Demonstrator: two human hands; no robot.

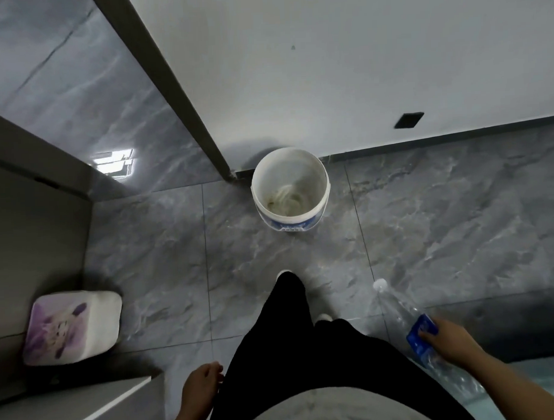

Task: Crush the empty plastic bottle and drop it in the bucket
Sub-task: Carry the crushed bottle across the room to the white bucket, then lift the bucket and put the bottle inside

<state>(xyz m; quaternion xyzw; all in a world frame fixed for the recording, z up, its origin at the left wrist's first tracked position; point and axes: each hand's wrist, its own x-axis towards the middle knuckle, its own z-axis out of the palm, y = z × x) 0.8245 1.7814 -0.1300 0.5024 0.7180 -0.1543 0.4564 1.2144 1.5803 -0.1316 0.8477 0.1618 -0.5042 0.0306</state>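
Below, right hand (450, 337) gripping bottle (408, 315) at label, left hand (202, 385) loosely curled, empty

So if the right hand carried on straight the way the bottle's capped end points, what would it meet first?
The right hand holds the clear plastic bottle aimed forward over bare grey marble-look floor tiles. The way looks free up to the white wall; the white plastic bucket probably sits left of that line.

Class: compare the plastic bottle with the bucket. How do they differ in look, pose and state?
The bottle is clear with a blue label; the bucket is opaque white with a blue band. The bottle is capped and tilted in the right hand; the bucket stands upright and open on the floor. Both look empty.
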